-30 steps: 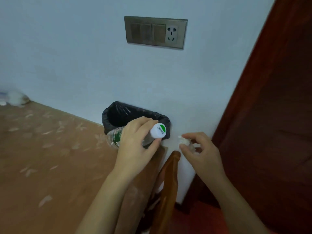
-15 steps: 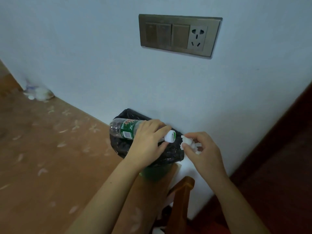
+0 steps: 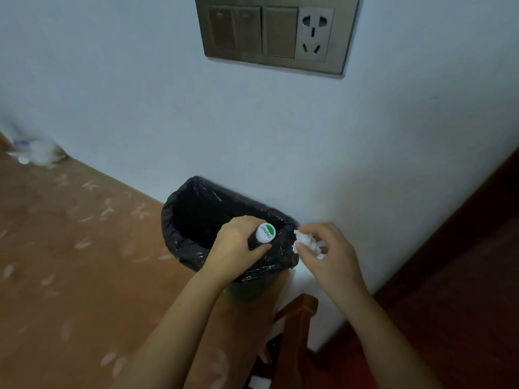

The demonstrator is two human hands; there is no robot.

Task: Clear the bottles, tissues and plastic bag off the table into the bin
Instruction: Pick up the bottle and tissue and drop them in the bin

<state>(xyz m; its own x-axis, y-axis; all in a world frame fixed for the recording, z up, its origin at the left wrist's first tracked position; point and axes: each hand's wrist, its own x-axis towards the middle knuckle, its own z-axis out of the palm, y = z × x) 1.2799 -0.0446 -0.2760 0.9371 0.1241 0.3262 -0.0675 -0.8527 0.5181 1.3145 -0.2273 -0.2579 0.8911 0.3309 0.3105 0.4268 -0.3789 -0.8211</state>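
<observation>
Head cam looking down at the corner of a brown table (image 3: 70, 276), a smooth top with a pale leaf-ish print on it. The bin (image 3: 247, 290) sits right at the table's far corner against the white wall. It's a small round green tub with a crinkly, shiny black plastic liner (image 3: 171, 228) folded over the rim.

The left hand (image 3: 233, 248) has its fingers wrapped around the neck end of the bottle (image 3: 266, 233), holding it over the bin's mouth. The round white cap with a green logo points up at the camera, and the rest of the body is hidden behind the hand, so I can't tell how far in it is.

The right hand (image 3: 331, 256) pinches a crumpled white tissue (image 3: 306, 242) between thumb and fingertips, just beside the bin's right rim, up against the wall.

A brushed-metal switch plate (image 3: 278, 32) with a socket hangs on the wall above. A glossy wooden chair back (image 3: 297, 327) pokes up below the hands. Some blurry white stuff (image 3: 36, 154) sits at the table's far left edge, too soft to make out.
</observation>
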